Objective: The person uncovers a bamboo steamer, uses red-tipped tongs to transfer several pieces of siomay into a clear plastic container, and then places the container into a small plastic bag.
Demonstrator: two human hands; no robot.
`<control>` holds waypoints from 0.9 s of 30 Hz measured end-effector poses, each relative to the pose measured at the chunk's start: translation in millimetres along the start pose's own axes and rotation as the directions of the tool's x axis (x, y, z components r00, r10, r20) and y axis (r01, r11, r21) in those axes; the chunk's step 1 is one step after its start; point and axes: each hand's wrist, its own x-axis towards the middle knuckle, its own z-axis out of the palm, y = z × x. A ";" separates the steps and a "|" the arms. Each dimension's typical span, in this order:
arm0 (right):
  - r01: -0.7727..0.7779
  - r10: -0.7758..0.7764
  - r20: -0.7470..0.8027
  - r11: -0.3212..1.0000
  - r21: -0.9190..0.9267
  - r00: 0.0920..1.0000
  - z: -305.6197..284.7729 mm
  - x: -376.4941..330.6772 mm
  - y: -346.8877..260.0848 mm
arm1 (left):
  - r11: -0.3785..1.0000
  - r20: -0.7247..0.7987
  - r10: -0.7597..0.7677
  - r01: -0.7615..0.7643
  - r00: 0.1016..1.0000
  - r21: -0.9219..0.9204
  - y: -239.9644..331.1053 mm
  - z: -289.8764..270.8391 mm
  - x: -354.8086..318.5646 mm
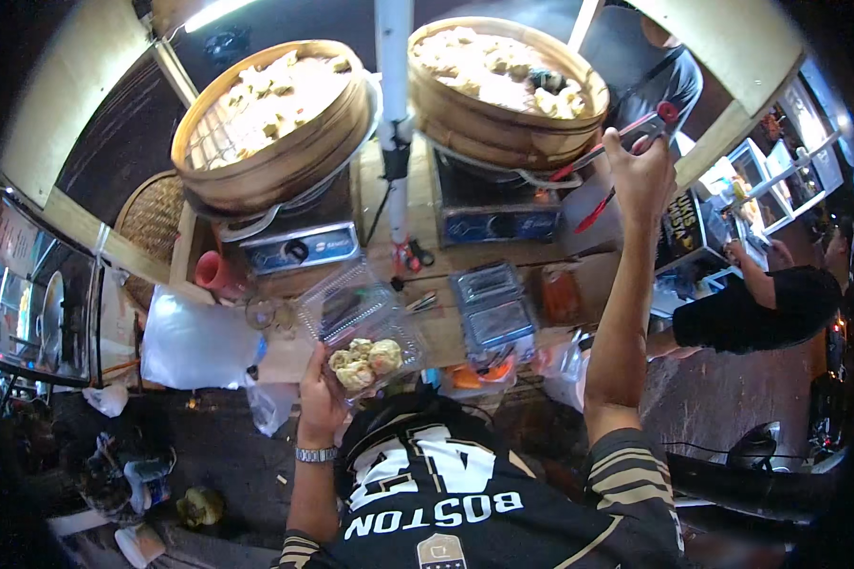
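Note:
My left hand point(321, 400), with a metal-band watch at the wrist, grips the near left side of a clear plastic clamshell box point(405, 339). Its lid stands open away from me, and several pale dumplings point(382, 357) sit in its base. My right hand point(643, 178) is raised on the right, closed around red-tipped metal tongs point(647, 125). The tongs' red tips are apart, beside the right bamboo steamer point(512, 133), with nothing between them. That steamer is filled with dumplings. A second bamboo steamer point(289, 156) on the left holds dumplings at its back and bare slats at its left.
Both steamers rest over gas stoves point(301, 248) on a wooden counter. A white post point(396, 190) rises between them. Red-handled scissors point(413, 256), stacked clear boxes point(493, 313), a red cup point(220, 272) and white plastic bags point(199, 337) lie nearby. Another person's arm point(754, 280) is at the right.

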 end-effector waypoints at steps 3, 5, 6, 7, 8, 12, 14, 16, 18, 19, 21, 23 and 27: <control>0.049 -0.051 0.105 0.999 0.022 0.993 32.7 -30.1 9.7 | 0.999 -0.186 0.038 -0.038 0.982 0.006 22.1 -33.0 -27.1; 0.194 -0.188 -0.117 0.980 0.049 0.975 38.8 -62.3 7.2 | 0.998 -0.252 0.059 -0.053 0.966 0.031 35.1 -57.6 -48.8; 0.212 -0.189 -0.136 0.960 0.185 0.973 30.2 -81.8 3.2 | 0.997 -0.291 0.075 -0.063 0.954 0.053 41.5 -73.2 -60.0; 0.131 -0.112 -0.080 0.941 0.311 0.991 11.0 -109.9 -21.2 | 0.994 -0.233 0.068 -0.046 0.970 0.097 47.5 -93.1 -71.5; 0.118 -0.152 0.054 0.908 0.401 0.987 3.4 -140.4 -32.8 | 0.995 -0.242 0.068 -0.047 0.968 0.092 51.3 -100.5 -79.3; -0.129 -0.324 0.556 0.770 0.625 0.765 12.6 -269.2 -82.1 | 0.992 -0.258 0.015 0.019 0.966 0.126 54.2 -127.9 -79.3; -0.284 -0.324 0.745 0.777 0.561 0.583 43.5 -324.0 -91.7 | 0.994 -0.309 -0.046 0.076 0.950 0.084 53.6 -137.9 -68.1; 0.051 -0.296 0.734 0.940 0.337 0.611 80.3 -363.5 -102.0 | 0.989 -0.167 -0.056 0.078 0.984 0.129 58.8 -142.2 -60.2; 0.079 -0.209 0.758 0.976 0.205 0.618 103.1 -379.4 -132.5 | 0.987 -0.093 -0.117 0.126 0.989 0.099 63.8 -147.2 -54.5; 0.102 -0.125 0.772 0.992 0.078 0.623 112.3 -385.4 -141.8 | 0.984 -0.052 -0.165 0.168 0.985 0.057 67.6 -151.5 -53.0; 0.195 -0.148 0.754 0.980 0.027 0.640 133.7 -405.9 -135.5 | 0.978 -0.033 -0.194 0.196 0.981 0.071 71.9 -156.9 -46.4; 0.294 -0.180 0.750 0.956 -0.021 0.637 134.8 -418.4 -138.9 | 0.977 -0.053 -0.205 0.207 0.977 0.043 74.9 -163.3 -45.4; 0.353 -0.166 0.796 0.933 -0.063 0.581 122.8 -420.8 -126.5 | 0.958 0.037 -0.281 0.278 0.959 0.067 83.8 -177.1 -37.5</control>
